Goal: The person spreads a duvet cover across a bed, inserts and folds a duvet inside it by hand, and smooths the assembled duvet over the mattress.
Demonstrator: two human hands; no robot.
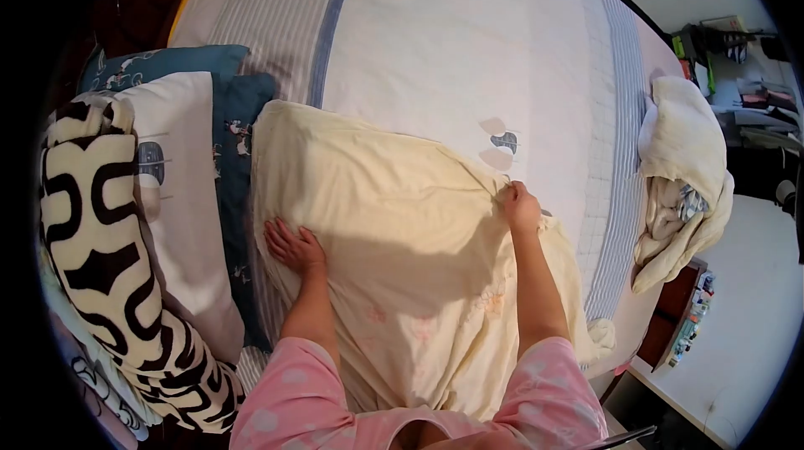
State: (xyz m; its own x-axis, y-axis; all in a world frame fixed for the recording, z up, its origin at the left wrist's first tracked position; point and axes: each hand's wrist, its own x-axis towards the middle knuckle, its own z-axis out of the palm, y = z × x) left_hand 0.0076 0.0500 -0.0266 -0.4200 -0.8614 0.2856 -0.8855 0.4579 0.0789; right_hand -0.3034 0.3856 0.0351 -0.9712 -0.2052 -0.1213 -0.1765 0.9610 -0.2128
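Observation:
A pale yellow blanket (377, 173) with faint pink flowers near its lower part lies spread over the bed, its near end reaching up to my body. My left hand (295, 247) rests flat on its left side, fingers spread. At the blanket's right edge, my right hand (521, 205) pinches the fabric, and creases run from the fingers across the cloth. Beneath is a light bed sheet (427, 39) with striped bands and leaf prints.
On the left lie a white pillow (188, 199), a dark teal pillow (228, 123) and a rolled black-and-cream patterned blanket (100, 240). A bundled cream cloth (691, 148) sits at the bed's right edge. Past it stands a white table (737, 324) with small items on a rack.

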